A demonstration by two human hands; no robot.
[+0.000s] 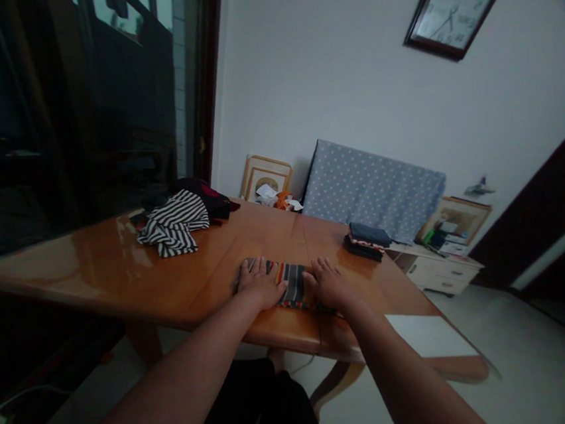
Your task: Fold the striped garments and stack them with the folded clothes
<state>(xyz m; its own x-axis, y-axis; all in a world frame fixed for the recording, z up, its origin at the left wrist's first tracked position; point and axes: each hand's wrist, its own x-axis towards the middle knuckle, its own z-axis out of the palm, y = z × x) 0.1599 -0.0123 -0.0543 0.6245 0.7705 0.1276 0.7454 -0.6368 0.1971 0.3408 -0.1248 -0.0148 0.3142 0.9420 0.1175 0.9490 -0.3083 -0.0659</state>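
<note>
A small folded cloth with dark and coloured stripes point(293, 283) lies near the front edge of a glossy wooden table point(118, 268). My left hand point(258, 282) rests flat on its left part, fingers spread. My right hand point(327, 282) lies flat on its right part, fingers stretched out. Both palms press down on the cloth and hold nothing.
A black-and-white striped garment point(174, 224) and dark clothes point(208, 198) are heaped at the table's far left. A folded dark stack point(366, 239) sits far right. A white sheet point(427, 335) lies at the near right corner. A dotted cushion point(373, 186), picture frames and a low cabinet point(438, 270) stand behind.
</note>
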